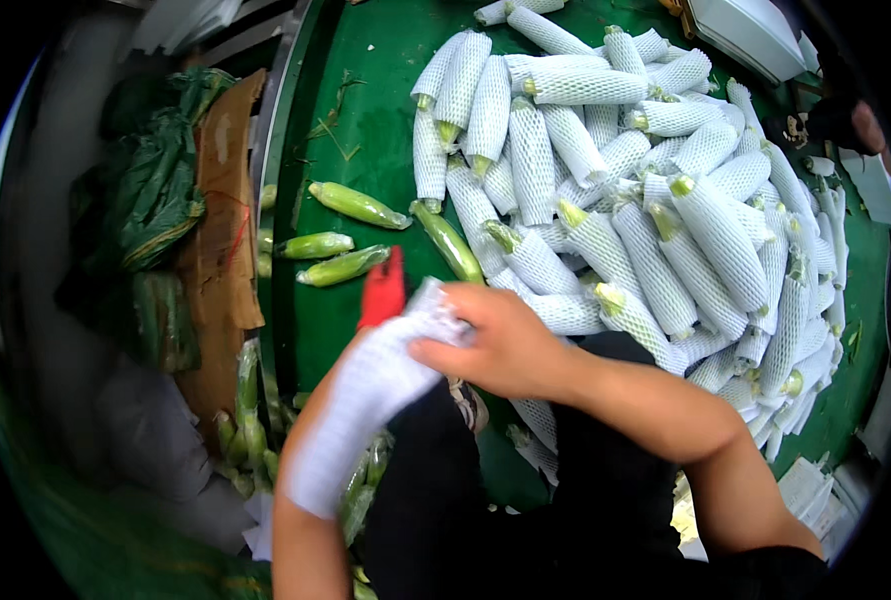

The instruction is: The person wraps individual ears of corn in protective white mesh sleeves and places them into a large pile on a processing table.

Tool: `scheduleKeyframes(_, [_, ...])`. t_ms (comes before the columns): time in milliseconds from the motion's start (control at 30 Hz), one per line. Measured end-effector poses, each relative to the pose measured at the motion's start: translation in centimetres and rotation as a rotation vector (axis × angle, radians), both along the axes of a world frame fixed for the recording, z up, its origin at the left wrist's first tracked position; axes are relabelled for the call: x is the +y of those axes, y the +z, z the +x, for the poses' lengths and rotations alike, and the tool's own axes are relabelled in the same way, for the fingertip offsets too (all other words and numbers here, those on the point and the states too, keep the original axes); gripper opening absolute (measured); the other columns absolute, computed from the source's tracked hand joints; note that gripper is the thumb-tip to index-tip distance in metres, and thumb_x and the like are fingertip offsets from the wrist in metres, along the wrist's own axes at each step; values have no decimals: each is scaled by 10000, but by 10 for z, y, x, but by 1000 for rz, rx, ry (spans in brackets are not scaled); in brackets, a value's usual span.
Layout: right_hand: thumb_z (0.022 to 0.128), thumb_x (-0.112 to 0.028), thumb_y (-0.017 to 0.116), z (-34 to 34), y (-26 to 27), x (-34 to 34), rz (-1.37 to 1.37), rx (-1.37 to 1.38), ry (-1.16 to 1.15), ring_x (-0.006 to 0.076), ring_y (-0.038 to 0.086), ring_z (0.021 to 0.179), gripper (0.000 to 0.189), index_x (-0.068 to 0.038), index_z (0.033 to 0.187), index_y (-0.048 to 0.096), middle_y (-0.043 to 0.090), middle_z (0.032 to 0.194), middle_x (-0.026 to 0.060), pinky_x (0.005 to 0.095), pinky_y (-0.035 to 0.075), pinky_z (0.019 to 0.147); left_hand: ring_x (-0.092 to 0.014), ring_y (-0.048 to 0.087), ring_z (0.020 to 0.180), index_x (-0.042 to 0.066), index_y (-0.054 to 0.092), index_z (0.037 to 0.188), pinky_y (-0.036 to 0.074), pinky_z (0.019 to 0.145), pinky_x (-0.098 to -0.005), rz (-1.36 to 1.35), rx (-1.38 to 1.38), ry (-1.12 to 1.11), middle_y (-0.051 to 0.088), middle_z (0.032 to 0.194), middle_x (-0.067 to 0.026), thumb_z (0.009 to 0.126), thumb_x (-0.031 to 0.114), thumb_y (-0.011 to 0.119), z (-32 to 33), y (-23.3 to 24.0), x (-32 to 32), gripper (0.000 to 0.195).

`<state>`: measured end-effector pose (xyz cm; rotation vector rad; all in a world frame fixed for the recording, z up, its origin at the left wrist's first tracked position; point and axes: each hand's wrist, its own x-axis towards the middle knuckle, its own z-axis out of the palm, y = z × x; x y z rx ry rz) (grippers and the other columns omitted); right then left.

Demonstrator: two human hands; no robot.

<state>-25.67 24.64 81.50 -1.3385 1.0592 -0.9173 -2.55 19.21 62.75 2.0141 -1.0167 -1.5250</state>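
My right hand (501, 341) pinches one end of a white foam net sleeve (363, 409). Blurred by motion, the sleeve runs down over my left forearm; whether it goes around the arm I cannot tell. My left hand (383, 292), in what looks like a red glove, is partly hidden behind the sleeve. Its tip meets the end of a film-wrapped ear of corn in green husk (344, 266). Two similar ears (359, 205) (315, 245) lie close by, and a third ear (447, 241) lies against the pile of net-sleeved ears (588, 150).
Everything rests on a green surface (340, 45) with a metal edge (274, 135) at left. Beyond that edge are cardboard (224, 217), a green sack (152, 180) and more ears (246, 442). White boxes (749, 34) and part of another person (839, 127) show at upper right.
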Motion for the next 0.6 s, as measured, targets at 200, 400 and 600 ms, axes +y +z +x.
scheduleKeyframes(200, [876, 33, 698, -26, -48, 7, 609, -475, -224, 117, 651, 936, 278, -1, 1130, 591, 677, 1014, 33, 279, 524, 854, -379, 628, 1114, -73, 561, 1181, 505, 933, -444, -45, -14, 73, 628, 1210, -278, 665, 310, 886, -100, -96, -43, 720])
scheduleKeyframes(400, [818, 115, 602, -11, -75, -5, 809, -611, -177, 182, 666, 1022, 449, 26, 1257, 564, 684, 1142, 93, 318, 531, 917, -325, 561, 1079, -29, 413, 1302, 470, 954, -439, -363, 131, 158, 525, 1232, -180, 685, 157, 858, -56, -87, -25, 784])
scheduleKeyframes(600, [848, -49, 646, 48, -85, -32, 814, -997, -23, 196, 672, 967, 350, -56, 1172, 515, 666, 1101, 107, 330, 546, 868, -257, 536, 1117, -15, 380, 1391, 450, 975, -399, -645, 305, 249, 528, 1232, -152, 813, 183, 799, -12, -33, -4, 740])
